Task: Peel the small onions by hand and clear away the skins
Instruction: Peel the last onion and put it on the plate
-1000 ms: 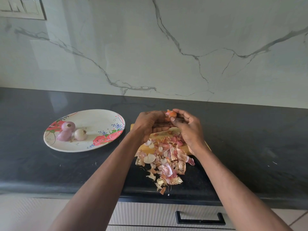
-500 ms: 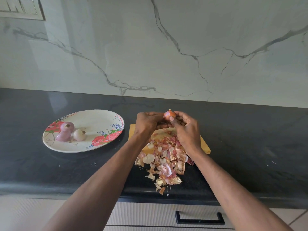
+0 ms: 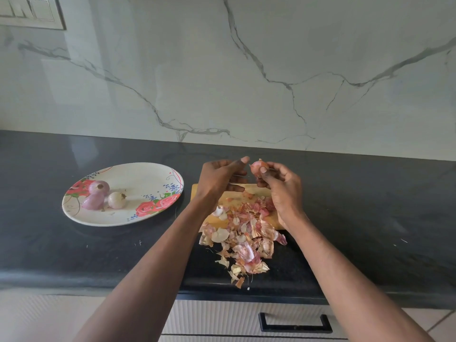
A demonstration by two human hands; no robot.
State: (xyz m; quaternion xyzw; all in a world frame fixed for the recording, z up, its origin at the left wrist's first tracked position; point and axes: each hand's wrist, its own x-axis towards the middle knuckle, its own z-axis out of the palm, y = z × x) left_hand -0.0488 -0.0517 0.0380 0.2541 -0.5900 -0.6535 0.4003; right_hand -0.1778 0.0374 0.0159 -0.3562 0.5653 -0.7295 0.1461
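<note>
The right hand is pinching a small, partly skinned onion between its thumb and curled fingers, holding it up above the far edge of a wooden cutting board. The left hand is hovering just beside it, fingers loosely curled and thumb pointing toward the onion; whether it is touching the onion or pinching a scrap of skin I cannot tell. Below the hands, a heap of pink and papery onion skins is lying across the board and spilling off its near edge onto the dark counter. To the left, well apart from the board, a white plate with red roses is sitting on the counter and carrying three peeled onions clustered near its left side, touching or nearly touching one another. A marble-veined wall is rising behind the counter, a switch plate is showing at the upper left, and a drawer with a black handle is sitting under the counter edge.
</note>
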